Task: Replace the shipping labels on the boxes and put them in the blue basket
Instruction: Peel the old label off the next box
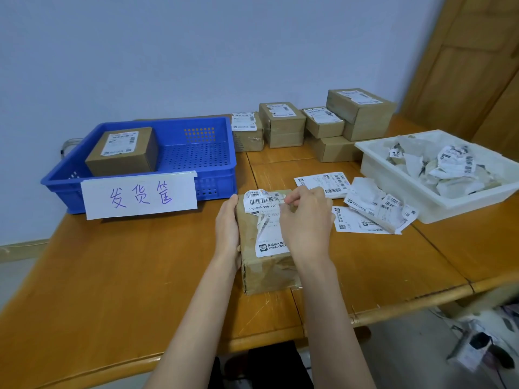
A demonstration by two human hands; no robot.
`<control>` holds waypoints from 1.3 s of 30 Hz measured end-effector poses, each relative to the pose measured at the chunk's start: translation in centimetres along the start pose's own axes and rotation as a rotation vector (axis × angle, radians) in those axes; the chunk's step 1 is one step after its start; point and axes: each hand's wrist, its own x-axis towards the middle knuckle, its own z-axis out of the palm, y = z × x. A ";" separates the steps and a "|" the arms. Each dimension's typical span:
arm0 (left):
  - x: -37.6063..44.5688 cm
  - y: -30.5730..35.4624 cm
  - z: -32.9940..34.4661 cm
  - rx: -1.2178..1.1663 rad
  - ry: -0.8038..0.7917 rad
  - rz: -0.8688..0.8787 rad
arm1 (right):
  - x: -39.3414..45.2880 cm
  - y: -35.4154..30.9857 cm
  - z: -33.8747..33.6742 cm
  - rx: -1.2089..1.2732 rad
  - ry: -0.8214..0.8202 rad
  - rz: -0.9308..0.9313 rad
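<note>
On the table (112,276), the basket (219,153) sat at the left with one box (123,153) inside; more boxes (323,122) stood behind at the right (some stacked), a tray (373,161) of torn labels (449,167) beside them, a held box (266,265) in front.

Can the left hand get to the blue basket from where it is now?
Probably yes. The left hand grips the side of the box being peeled, and the blue basket sits just beyond it on the table. Nothing lies between them, but the hand would have to let go first.
</note>
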 end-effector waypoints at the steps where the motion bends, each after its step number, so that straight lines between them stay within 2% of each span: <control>1: 0.1 0.0 0.0 -0.001 0.000 -0.003 | 0.0 0.0 0.1 -0.009 0.005 -0.023; 7: 0.4 -0.2 0.2 0.010 0.023 -0.010 | -0.7 -0.3 0.4 -0.100 0.040 -0.190; 15: 0.4 -0.2 0.1 -0.018 0.017 -0.003 | -0.7 -0.3 0.2 0.121 0.079 -0.046; 19: 0.4 -0.3 0.0 -0.015 0.014 0.005 | -0.4 0.0 0.2 0.060 0.100 0.014; 25: 0.5 -0.3 0.1 0.001 0.016 0.026 | -0.7 -0.3 0.5 0.051 0.051 -0.160; 31: 0.4 -0.3 0.1 -0.027 0.005 0.010 | -0.9 -0.5 0.2 0.149 -0.055 -0.231; 35: 0.3 -0.3 0.1 -0.044 0.004 0.001 | -1.1 -0.6 0.0 0.208 0.006 -0.156; 39: 0.3 -0.2 0.1 -0.036 0.008 0.009 | -0.7 -0.5 0.1 0.151 -0.013 -0.075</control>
